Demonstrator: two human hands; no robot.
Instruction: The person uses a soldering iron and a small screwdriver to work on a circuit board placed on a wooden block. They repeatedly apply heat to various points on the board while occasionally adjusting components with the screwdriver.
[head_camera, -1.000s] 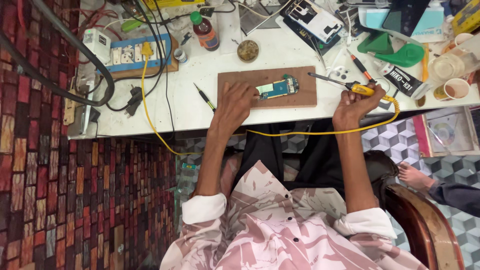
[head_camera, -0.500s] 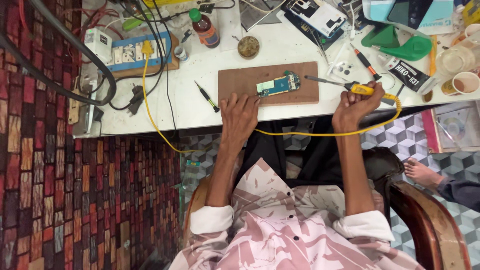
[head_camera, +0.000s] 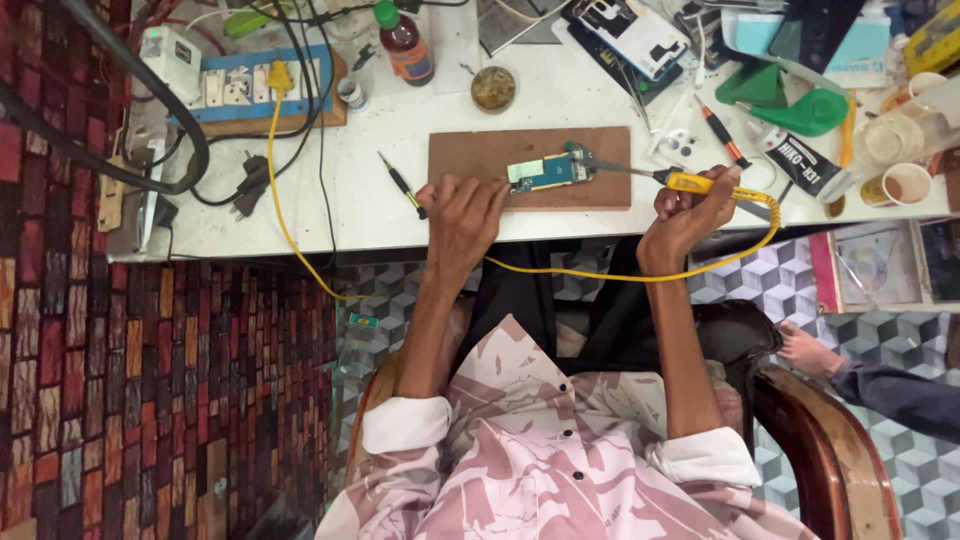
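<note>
Head view: your white table (head_camera: 560, 100) carries a brown wooden board (head_camera: 480, 155). Your left hand (head_camera: 462, 215) presses clenched fingers on its near edge. Your right hand (head_camera: 685, 210) grips the yellow soldering iron (head_camera: 700, 185), tip touching the circuit board (head_camera: 545, 172) lying on the wooden board.

We see both forearms reaching forward, sleeves rolled to the elbows. Left hand (head_camera: 465, 215) lies knuckles up, fingers curled loosely. Right hand (head_camera: 688, 205) is fisted in a tight grip, wrist bent slightly inward.
</note>
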